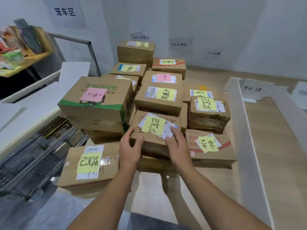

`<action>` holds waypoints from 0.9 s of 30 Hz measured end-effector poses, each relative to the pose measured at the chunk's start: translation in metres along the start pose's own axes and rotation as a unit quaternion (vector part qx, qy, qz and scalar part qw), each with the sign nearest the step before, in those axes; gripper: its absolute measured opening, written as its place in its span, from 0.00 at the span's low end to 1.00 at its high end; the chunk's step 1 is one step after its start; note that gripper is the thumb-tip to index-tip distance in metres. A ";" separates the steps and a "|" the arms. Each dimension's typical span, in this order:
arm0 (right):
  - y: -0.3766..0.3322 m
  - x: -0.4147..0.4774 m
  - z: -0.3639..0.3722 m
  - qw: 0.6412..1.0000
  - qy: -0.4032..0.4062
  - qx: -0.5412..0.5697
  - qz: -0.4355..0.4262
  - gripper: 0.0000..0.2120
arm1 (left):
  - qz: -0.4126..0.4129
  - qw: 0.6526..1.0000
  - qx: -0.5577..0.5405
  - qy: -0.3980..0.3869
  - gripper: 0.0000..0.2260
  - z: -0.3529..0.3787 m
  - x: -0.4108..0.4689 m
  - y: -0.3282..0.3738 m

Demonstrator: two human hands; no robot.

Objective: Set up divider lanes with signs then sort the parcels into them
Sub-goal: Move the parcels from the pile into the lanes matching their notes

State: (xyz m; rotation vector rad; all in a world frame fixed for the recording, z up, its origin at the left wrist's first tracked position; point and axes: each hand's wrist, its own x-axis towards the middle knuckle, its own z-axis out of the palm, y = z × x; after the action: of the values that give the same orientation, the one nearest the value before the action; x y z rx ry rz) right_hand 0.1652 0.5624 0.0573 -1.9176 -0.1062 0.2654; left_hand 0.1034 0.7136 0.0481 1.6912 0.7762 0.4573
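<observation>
We've got boxes crowding in on every side here. A big green-printed box (98, 103) with a pink note stands stacked just to the left. A flat box (89, 165) with a yellow note lies lower at near left, another low box (209, 146) sits just right, and more are stacked behind. A wire cage (41, 146) lies off to the left. On the right, white divider boards (245, 130) run along the wooden floor (274, 146), with a small white sign (252, 89) standing by them at the far end.

The parcel (154, 130) sits front and centre on the pile, on top of another box, caught between both grips. The left grip (131, 146) curls round its near-left corner, thumb pressed on the cardboard. The right grip (177, 143) holds the near-right side, fingertips on the label.

It's creased brown cardboard, with a white shipping label on top and a yellow handwritten note across it.
</observation>
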 end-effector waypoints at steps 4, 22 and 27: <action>-0.004 -0.021 -0.016 0.999 0.032 0.034 -0.018 0.20 | 0.044 0.999 0.010 0.001 0.19 -0.001 -0.025 0.005; 0.038 -0.250 -0.238 0.948 0.281 0.123 -0.086 0.19 | 0.202 0.943 -0.108 -0.243 0.25 0.090 -0.275 0.065; 0.060 -0.309 -0.294 0.920 0.360 0.138 -0.068 0.18 | 0.209 0.916 -0.138 -0.315 0.25 0.132 -0.341 0.077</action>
State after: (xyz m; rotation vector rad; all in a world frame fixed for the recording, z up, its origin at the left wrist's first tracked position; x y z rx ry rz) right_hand -0.0683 0.2101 0.1403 -1.6082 0.2762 -0.5032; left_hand -0.0300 0.3724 0.1211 1.5935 -0.1239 0.2624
